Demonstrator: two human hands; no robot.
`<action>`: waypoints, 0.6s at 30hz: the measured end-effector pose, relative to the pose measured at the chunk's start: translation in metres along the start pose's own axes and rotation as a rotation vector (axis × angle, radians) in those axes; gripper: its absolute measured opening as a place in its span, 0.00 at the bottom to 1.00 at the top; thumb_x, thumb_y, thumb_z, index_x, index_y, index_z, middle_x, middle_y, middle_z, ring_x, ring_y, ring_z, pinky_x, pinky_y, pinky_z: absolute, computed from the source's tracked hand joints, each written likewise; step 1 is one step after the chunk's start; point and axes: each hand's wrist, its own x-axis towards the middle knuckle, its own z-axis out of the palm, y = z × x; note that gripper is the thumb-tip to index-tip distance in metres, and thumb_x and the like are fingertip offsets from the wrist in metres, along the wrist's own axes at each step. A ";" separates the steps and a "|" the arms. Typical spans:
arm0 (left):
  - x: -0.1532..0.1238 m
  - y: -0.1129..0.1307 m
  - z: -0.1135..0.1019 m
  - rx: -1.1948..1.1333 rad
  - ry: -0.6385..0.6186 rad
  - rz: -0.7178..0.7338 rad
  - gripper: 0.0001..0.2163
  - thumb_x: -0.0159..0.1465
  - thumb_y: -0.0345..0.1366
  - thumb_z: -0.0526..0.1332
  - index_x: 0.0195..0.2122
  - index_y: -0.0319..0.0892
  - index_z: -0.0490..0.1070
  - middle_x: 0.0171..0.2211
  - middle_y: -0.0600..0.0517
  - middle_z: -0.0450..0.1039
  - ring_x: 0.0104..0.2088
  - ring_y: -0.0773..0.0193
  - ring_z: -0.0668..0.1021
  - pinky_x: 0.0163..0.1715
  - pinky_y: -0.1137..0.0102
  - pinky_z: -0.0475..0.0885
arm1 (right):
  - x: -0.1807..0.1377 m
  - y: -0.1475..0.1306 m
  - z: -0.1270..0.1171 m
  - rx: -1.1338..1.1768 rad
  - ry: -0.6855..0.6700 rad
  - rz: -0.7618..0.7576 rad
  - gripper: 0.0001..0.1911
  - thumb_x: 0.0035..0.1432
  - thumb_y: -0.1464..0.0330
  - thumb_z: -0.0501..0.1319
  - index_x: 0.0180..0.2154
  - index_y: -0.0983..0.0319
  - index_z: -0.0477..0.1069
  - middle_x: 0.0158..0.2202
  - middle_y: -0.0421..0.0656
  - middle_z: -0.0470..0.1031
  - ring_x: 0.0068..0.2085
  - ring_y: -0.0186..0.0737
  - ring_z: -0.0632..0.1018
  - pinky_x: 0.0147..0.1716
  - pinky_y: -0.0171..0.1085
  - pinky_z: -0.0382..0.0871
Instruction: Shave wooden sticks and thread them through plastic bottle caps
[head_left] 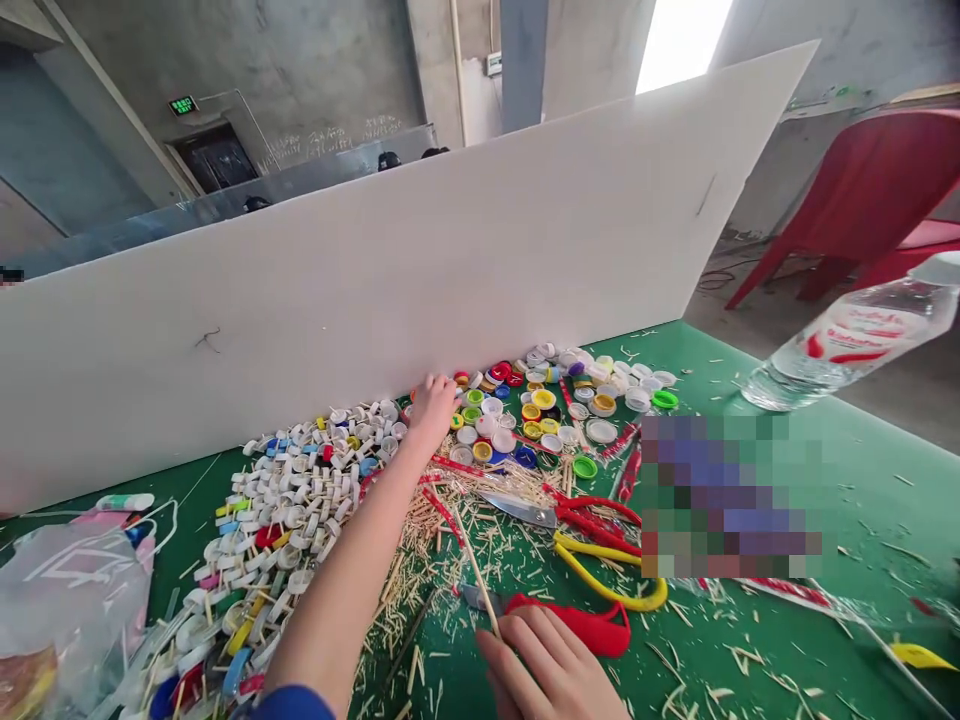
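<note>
fingers (pixel 444 386) of left hand (pixel 433 408) among bottle caps (pixel 541 400), grip unclear; right hand (pixel 555 668) tight around thin stick (pixel 475 568)

the tabletop (pixel 825 440) is green, the board (pixel 450 270) behind it plain white. bottle caps (pixel 540 405) show yellow, red, green, blue and white. scissors (pixel 592 520) have red and yellow handles; the chair (pixel 870 190) is red.

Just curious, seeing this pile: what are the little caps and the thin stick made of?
The caps by the left hand look like moulded plastic: bright solid colours, slight shine. The stick in the right hand seems bare wood or bamboo: pale, matt, matching splinters around.
</note>
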 end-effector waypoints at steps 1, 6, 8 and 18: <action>0.007 0.000 0.009 0.027 -0.005 0.012 0.11 0.65 0.36 0.59 0.46 0.39 0.71 0.48 0.46 0.71 0.50 0.57 0.73 0.49 0.56 0.70 | 0.000 0.001 0.000 -0.003 0.000 -0.011 0.13 0.54 0.79 0.52 0.39 0.62 0.69 0.29 0.41 0.72 0.31 0.37 0.72 0.36 0.36 0.67; 0.024 0.000 0.030 0.071 0.010 0.034 0.15 0.66 0.40 0.59 0.52 0.41 0.68 0.52 0.45 0.69 0.48 0.58 0.75 0.47 0.57 0.73 | -0.002 0.002 -0.003 0.021 -0.099 -0.021 0.13 0.56 0.77 0.54 0.42 0.61 0.69 0.30 0.41 0.72 0.33 0.38 0.71 0.38 0.38 0.66; 0.025 -0.003 0.028 0.057 0.019 0.048 0.15 0.66 0.40 0.59 0.52 0.41 0.68 0.52 0.45 0.69 0.48 0.58 0.75 0.47 0.56 0.73 | -0.002 0.003 -0.004 0.017 -0.138 -0.027 0.12 0.57 0.75 0.54 0.42 0.61 0.69 0.31 0.42 0.72 0.34 0.38 0.70 0.39 0.39 0.66; -0.013 0.012 -0.037 -0.201 0.090 0.022 0.08 0.66 0.33 0.54 0.38 0.37 0.71 0.42 0.40 0.72 0.50 0.51 0.70 0.50 0.57 0.65 | 0.003 0.007 -0.010 -0.067 -0.136 -0.033 0.08 0.61 0.71 0.53 0.39 0.62 0.70 0.28 0.40 0.70 0.31 0.35 0.67 0.32 0.37 0.60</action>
